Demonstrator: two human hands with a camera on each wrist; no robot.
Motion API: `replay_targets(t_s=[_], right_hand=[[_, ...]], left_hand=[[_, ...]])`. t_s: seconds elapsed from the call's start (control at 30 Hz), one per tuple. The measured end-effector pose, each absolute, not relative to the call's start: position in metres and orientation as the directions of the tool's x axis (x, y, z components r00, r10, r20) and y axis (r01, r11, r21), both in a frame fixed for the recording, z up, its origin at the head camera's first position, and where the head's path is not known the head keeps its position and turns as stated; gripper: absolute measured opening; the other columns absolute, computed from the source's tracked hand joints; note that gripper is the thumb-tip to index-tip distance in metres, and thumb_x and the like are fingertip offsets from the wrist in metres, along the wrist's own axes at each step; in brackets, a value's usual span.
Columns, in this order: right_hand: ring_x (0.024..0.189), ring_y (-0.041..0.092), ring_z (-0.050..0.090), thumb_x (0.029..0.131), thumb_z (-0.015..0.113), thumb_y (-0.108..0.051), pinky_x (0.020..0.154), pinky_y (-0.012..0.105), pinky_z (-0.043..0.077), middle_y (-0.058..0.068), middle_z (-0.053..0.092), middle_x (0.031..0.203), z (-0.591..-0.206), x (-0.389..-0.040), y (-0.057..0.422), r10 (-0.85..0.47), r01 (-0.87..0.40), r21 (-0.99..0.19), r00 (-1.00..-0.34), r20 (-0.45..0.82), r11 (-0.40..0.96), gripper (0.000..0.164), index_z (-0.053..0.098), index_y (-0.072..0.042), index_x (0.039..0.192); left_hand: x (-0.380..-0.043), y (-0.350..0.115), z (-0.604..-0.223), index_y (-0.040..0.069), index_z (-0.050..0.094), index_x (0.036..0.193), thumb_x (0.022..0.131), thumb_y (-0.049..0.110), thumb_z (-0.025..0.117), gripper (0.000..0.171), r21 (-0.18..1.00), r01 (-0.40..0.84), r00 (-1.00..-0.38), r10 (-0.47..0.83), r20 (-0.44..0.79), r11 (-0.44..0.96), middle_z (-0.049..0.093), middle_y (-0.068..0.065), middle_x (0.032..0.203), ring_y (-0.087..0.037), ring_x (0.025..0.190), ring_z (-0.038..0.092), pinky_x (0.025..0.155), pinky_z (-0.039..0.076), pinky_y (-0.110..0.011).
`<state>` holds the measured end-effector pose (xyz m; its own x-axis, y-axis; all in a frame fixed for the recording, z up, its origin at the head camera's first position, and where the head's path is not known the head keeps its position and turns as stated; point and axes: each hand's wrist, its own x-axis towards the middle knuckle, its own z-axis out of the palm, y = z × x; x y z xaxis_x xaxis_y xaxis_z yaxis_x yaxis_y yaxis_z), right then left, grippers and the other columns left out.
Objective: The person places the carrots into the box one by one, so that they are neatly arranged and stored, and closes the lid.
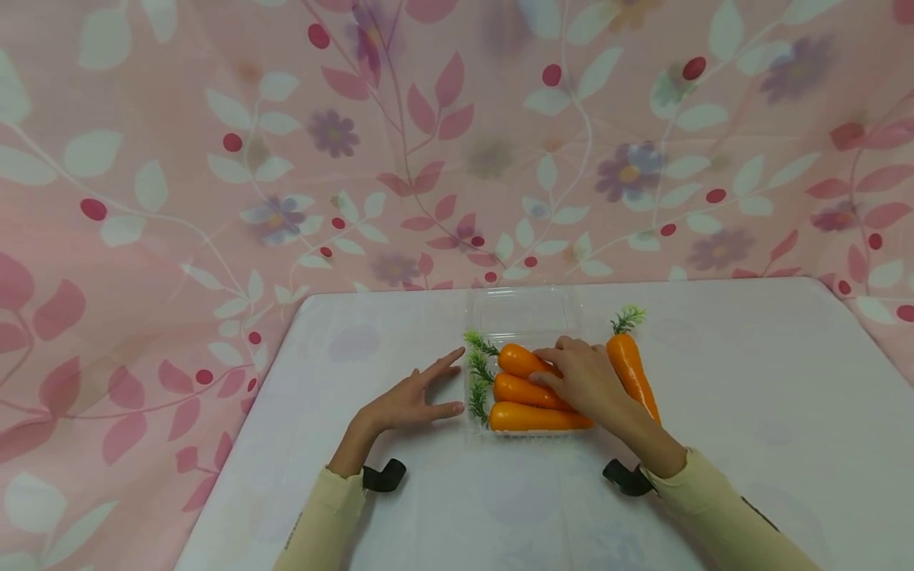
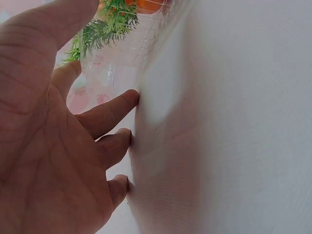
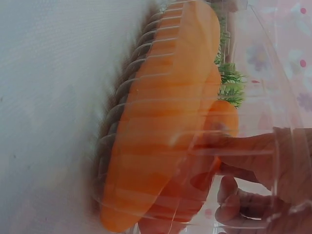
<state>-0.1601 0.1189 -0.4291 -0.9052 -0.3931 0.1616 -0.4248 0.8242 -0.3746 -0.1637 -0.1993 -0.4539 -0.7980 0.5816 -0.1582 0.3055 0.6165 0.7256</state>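
Note:
Three orange carrots with green tops lie side by side in a clear plastic box [image 1: 528, 438], tops to the left. My right hand [image 1: 589, 381] reaches in from the right and pinches the far carrot [image 1: 517, 361] between thumb and fingers. Its palm covers the pointed ends of the far carrot and the middle carrot [image 1: 524, 390]. The near carrot [image 1: 535, 417] lies along the front wall; through that wall it shows large in the right wrist view. My left hand [image 1: 408, 403] is spread at the box's left side, thumb and index fingertips close to the wall, holding nothing.
The box's clear lid [image 1: 524, 311] lies folded back at the far side. Another carrot [image 1: 631, 373] lies on the table to the right of the box, partly behind my right hand. A pink floral cloth [image 1: 457, 159] hangs behind the white-covered table [image 1: 771, 444].

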Motion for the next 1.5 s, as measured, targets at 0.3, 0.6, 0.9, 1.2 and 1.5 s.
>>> replay_targets(t_s=[0.3, 0.6, 0.9, 1.2, 1.5], right_hand=[[0.071, 0.020, 0.044, 0.087, 0.077, -0.028, 0.066, 0.037, 0.033, -0.001, 0.049, 0.078, -0.429, -0.157, 0.119, -0.422, -0.454, -0.281, -0.891, 0.168, 0.846, 0.040, 0.071, -0.012, 0.123], [0.077, 0.024, 0.047, 0.090, 0.073, -0.030, 0.073, 0.042, 0.039, 0.001, 0.051, 0.081, -0.430, -0.156, 0.117, -0.428, -0.449, -0.185, -0.893, 0.141, 0.874, 0.038, 0.070, -0.013, 0.125], [0.081, 0.027, 0.047, 0.095, 0.067, -0.030, 0.076, 0.046, 0.040, 0.004, 0.052, 0.084, -0.435, -0.156, 0.113, -0.446, -0.461, -0.117, -0.885, 0.131, 0.880, 0.031, 0.070, -0.016, 0.122], [0.082, 0.024, 0.048, 0.088, 0.076, -0.027, 0.076, 0.044, 0.039, 0.002, 0.058, 0.087, -0.430, -0.158, 0.123, -0.421, -0.452, -0.260, -0.891, 0.168, 0.853, 0.030, 0.075, -0.012, 0.114], [0.084, 0.023, 0.052, 0.087, 0.078, -0.026, 0.076, 0.042, 0.039, 0.001, 0.061, 0.091, -0.426, -0.160, 0.136, -0.398, -0.437, -0.340, -0.899, 0.182, 0.833, 0.030, 0.075, -0.012, 0.113]], left_hand=[[-0.163, -0.199, -0.454, 0.041, 0.014, 0.158, 0.091, 0.049, 0.067, 0.086, 0.725, 0.304, -0.797, 0.582, -0.162, 0.618, 0.041, 0.004, 0.152, -0.009, 0.144, 0.024, 0.115, 0.001, -0.060], [-0.163, -0.199, -0.455, 0.038, 0.014, 0.158, 0.092, 0.049, 0.067, 0.086, 0.727, 0.312, -0.796, 0.587, -0.152, 0.611, 0.041, 0.004, 0.153, -0.011, 0.145, 0.024, 0.115, 0.000, -0.061], [-0.163, -0.199, -0.454, 0.036, 0.015, 0.159, 0.092, 0.049, 0.067, 0.086, 0.733, 0.304, -0.796, 0.585, -0.156, 0.609, 0.041, 0.003, 0.153, -0.012, 0.145, 0.024, 0.115, 0.001, -0.061], [-0.164, -0.199, -0.455, 0.038, 0.015, 0.158, 0.091, 0.049, 0.067, 0.085, 0.739, 0.306, -0.794, 0.590, -0.150, 0.600, 0.041, 0.002, 0.153, -0.011, 0.144, 0.026, 0.114, 0.000, -0.062], [-0.164, -0.199, -0.455, 0.038, 0.016, 0.158, 0.091, 0.049, 0.067, 0.085, 0.737, 0.307, -0.797, 0.586, -0.147, 0.602, 0.042, 0.003, 0.152, -0.011, 0.144, 0.026, 0.114, 0.001, -0.062]])
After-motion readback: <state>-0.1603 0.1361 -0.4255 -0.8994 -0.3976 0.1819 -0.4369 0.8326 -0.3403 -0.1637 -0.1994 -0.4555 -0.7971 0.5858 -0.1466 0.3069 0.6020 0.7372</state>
